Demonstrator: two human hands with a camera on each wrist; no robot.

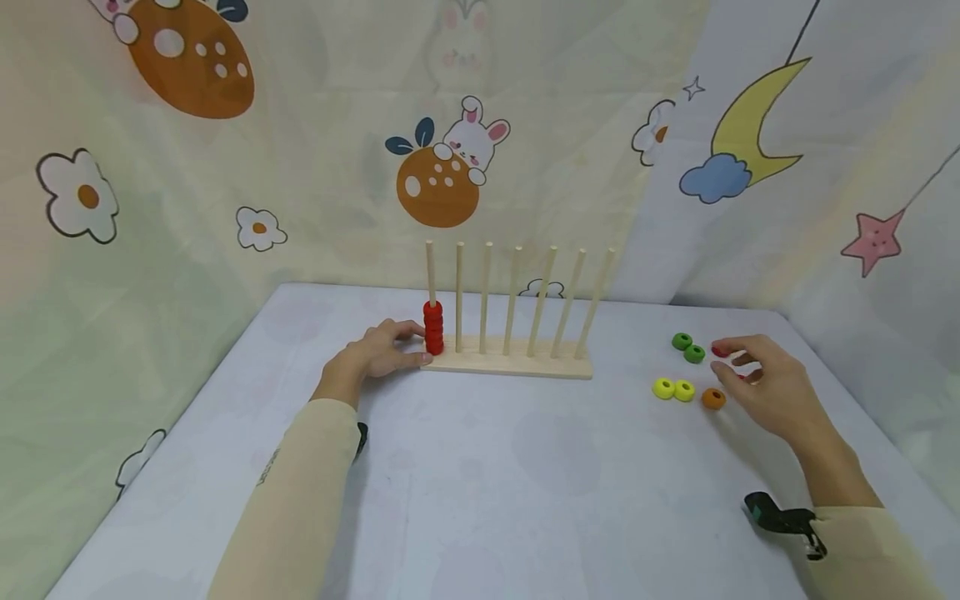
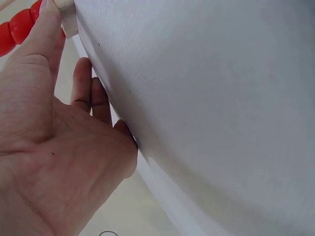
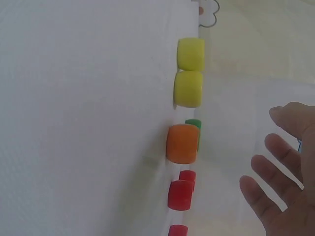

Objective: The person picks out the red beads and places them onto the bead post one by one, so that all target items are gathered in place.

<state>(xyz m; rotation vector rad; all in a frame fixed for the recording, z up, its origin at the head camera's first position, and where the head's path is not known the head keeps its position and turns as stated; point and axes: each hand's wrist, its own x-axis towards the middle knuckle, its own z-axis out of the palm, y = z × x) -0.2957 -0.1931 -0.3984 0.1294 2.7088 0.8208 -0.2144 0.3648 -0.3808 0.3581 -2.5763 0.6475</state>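
A wooden peg rack (image 1: 510, 363) with a row of upright rods stands at the table's back middle. Red beads (image 1: 433, 327) are stacked on its leftmost rod. My left hand (image 1: 382, 348) holds the left end of the rack's base; the left wrist view shows the thumb against the wooden end (image 2: 69, 18). Over on the right, my right hand (image 1: 768, 387) hovers above loose red beads (image 3: 180, 195), partly hiding them in the head view. Its fingers are spread and hold nothing. An orange bead (image 1: 713, 399) lies just left of that hand.
Two yellow beads (image 1: 673, 389) touch each other left of the orange one. Two green beads (image 1: 687, 347) lie farther back. A patterned cloth backdrop (image 1: 337, 167) rises behind the white tabletop (image 1: 525, 483), close behind the rack.
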